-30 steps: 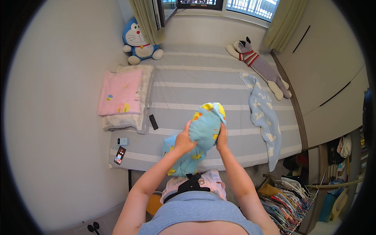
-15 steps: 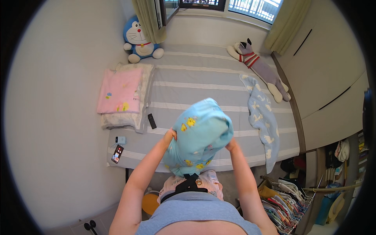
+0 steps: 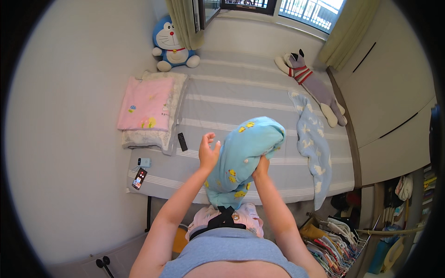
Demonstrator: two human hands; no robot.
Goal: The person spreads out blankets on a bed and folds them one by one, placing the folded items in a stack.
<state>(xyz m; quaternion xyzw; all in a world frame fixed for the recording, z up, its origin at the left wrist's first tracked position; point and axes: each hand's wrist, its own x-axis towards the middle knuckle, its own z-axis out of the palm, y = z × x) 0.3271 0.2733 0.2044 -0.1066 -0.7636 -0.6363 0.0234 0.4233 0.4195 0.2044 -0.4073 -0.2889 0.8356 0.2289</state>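
Closest in, two bare forearms rise from the lower edge toward one light-blue cloth with yellow prints (image 3: 241, 160), bunched and held up in the air over the near edge of the bed. The right hand (image 3: 260, 167) is clamped on the cloth from beneath, its fingers buried in the fabric. The left hand (image 3: 208, 152) is spread, fingers apart, with its palm just beside the cloth's left side; whether it presses the fabric cannot be told. The cloth's long axis runs from lower left to upper right: its loose tail hangs down toward the person's body, and its rounded, bundled end points up and away toward the far right of the bed.

Below it lies one bed with a grey striped sheet (image 3: 241, 95). On its near left corner lie one smartphone (image 3: 139, 178) and one small pale-blue gadget (image 3: 144, 161), close together, with one black remote control (image 3: 182, 142) a little farther in. Along the right side stretches one blue towel with white shapes (image 3: 313, 146). On the left lies one pink blanket (image 3: 146, 103) on a pale quilted pillow (image 3: 172, 121).

Farthest off are two plush toys: one blue cat toy (image 3: 172, 46) at the head of the bed, and one grey plush dog with a striped shirt (image 3: 313, 83) lying to the right.
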